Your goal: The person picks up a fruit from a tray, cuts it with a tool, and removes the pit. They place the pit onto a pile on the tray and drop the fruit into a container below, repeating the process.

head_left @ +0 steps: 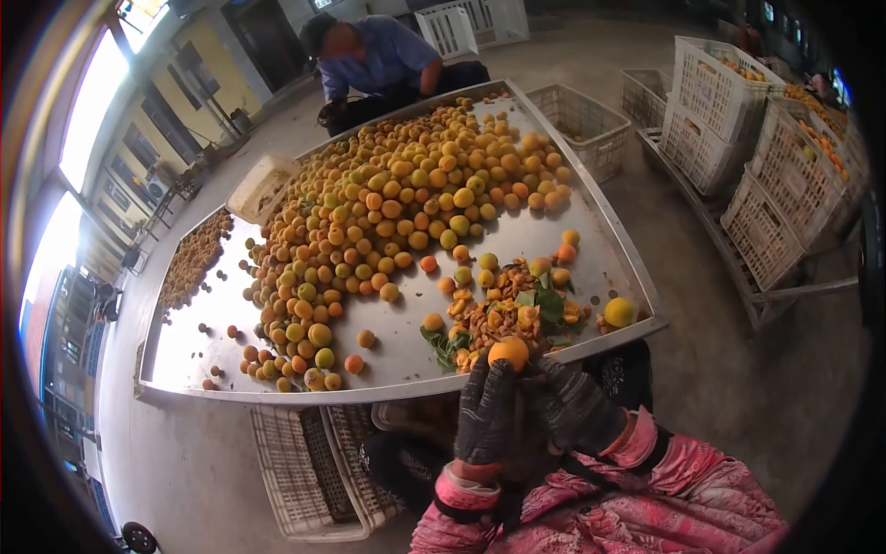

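Broadly, taking the middle of the view as a clock's centre, a metal table (397, 342) fills most of the dial, with a great spread of apricots (388, 198) at eleven o'clock. Stacked crates (706, 138) stand at two, and a person in blue (383, 60) bends at the far edge, between eleven and twelve. Smaller, at four, lies a heap of orange-brown pieces (498, 319) with green leaves (548, 302) among them. Just beyond the near rim are two gloved hands: the left hand (485, 406) near half past five, its fingers closed up against one orange apricot (508, 353) that sits toward five o'clock; the right hand (581, 402) near half past four, fingers bent inward beside the fruit. A light, even grip seems best, since ripe flesh probably bruises easily; working close above the table would let anything dropped land on metal. Both thumbs are hard to make out, the apricot's underside is hidden, and I cannot tell whether the right fingers touch it or whether the pieces are flesh or stones.
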The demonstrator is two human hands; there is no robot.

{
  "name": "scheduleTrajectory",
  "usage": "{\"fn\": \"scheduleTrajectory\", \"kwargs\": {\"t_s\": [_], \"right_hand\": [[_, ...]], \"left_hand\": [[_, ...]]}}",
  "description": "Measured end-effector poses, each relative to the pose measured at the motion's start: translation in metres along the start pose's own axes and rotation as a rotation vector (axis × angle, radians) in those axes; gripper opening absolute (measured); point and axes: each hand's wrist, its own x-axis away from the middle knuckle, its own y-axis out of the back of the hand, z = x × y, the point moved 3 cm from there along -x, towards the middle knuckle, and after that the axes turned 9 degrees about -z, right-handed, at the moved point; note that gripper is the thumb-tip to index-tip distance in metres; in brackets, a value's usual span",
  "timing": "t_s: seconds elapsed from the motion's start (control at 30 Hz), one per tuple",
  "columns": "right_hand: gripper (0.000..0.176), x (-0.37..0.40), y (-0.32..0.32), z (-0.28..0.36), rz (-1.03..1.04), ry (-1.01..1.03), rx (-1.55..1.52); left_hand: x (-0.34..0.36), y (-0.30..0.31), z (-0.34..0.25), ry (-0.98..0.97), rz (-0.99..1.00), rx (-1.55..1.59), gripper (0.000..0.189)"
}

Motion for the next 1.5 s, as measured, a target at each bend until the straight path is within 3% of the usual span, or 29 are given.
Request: {"fn": "scheduleTrajectory", "kwargs": {"t_s": [0.07, 0.1, 0.2, 0.27, 0.3, 0.37, 0.4, 0.47, 0.6, 0.67, 0.7, 0.77, 0.8, 0.9, 0.97, 1.1, 1.17, 1.3, 1.37, 1.4, 1.47, 1.5], "right_hand": [[0.041, 0.004, 0.004, -0.002, 0.058, 0.295, 0.246], [0.041, 0.004, 0.005, 0.000, 0.057, 0.290, 0.242], [0.044, -0.001, 0.003, 0.008, 0.046, 0.307, 0.241], [0.036, -0.001, -0.010, 0.005, -0.021, 0.053, 0.239], [0.036, 0.000, -0.014, 0.007, -0.019, 0.053, 0.238], [0.035, 0.001, -0.014, 0.016, -0.203, 0.265, 0.352], [0.035, -0.001, -0.012, 0.019, -0.202, 0.265, 0.353], [0.036, -0.007, -0.006, 0.023, -0.172, 0.116, 0.174], [0.037, -0.003, 0.002, -0.003, -0.017, 0.341, 0.184], [0.037, -0.017, 0.020, 0.008, 0.165, 0.156, -0.267], [0.037, -0.026, 0.030, 0.015, 0.164, 0.156, -0.267], [0.036, -0.025, 0.027, 0.007, 0.547, -0.976, -0.791], [0.036, -0.026, 0.025, 0.008, 0.545, -0.975, -0.790], [0.037, -0.005, -0.003, -0.016, 0.377, -0.939, -0.772], [0.040, 0.033, -0.045, -0.065, 0.078, -0.392, -0.541], [0.038, -0.010, 0.005, -0.008, 0.174, -0.252, -0.371], [0.050, -0.009, 0.013, -0.006, 0.292, 0.204, -0.193], [0.058, 0.002, -0.001, -0.005, 0.225, 0.216, 0.014], [0.052, 0.001, 0.001, 0.002, 0.271, -0.278, -0.317], [0.052, -0.001, 0.008, 0.012, 0.275, -0.278, -0.322], [0.026, 0.003, 0.018, 0.013, 0.186, -1.148, -0.770], [0.026, 0.003, 0.018, 0.011, 0.188, -1.147, -0.768]], "left_hand": [[-0.003, 0.002, -0.012, 0.411, 0.100, 0.311, 0.032], [-0.002, 0.002, -0.013, 0.415, 0.098, 0.307, 0.032], [0.000, 0.001, -0.013, 0.407, 0.036, 0.305, 0.030], [0.005, -0.006, -0.010, 0.332, -0.086, 0.402, 0.031], [0.006, -0.006, 0.001, 0.332, -0.088, 0.402, 0.031], [0.001, -0.003, 0.007, -0.046, -0.135, -0.085, 0.035], [0.002, -0.001, 0.010, -0.046, -0.134, -0.083, 0.035], [0.006, -0.009, -0.012, 0.171, -0.055, 0.168, 0.032], [0.005, -0.003, -0.013, -0.003, 0.032, 0.265, 0.034], [0.005, -0.001, -0.010, -0.003, 0.111, 0.387, 0.037], [0.004, -0.001, -0.008, -0.003, 0.111, 0.387, 0.037], [0.002, -0.002, -0.004, 0.021, 0.105, 0.351, 0.042], [0.002, -0.004, -0.004, 0.020, 0.107, 0.351, 0.042], [0.005, -0.010, -0.001, 0.184, 0.005, 0.313, 0.035], [0.006, -0.012, 0.001, 0.289, -0.065, 0.286, 0.030], [0.003, -0.009, 0.005, 0.185, -0.017, 0.124, 0.028], [0.007, -0.009, 0.001, 0.144, 0.039, 0.212, 0.026], [-0.001, -0.011, 0.011, 0.204, 0.024, 0.287, 0.024], [-0.004, -0.006, 0.013, -0.060, -0.004, 0.037, 0.035], [-0.007, 0.000, 0.018, -0.058, -0.010, 0.034, 0.035], [-0.014, 0.021, 0.032, 0.258, -0.125, 0.275, 0.039], [-0.015, 0.028, 0.031, 0.258, -0.084, 0.398, 0.042]]}}
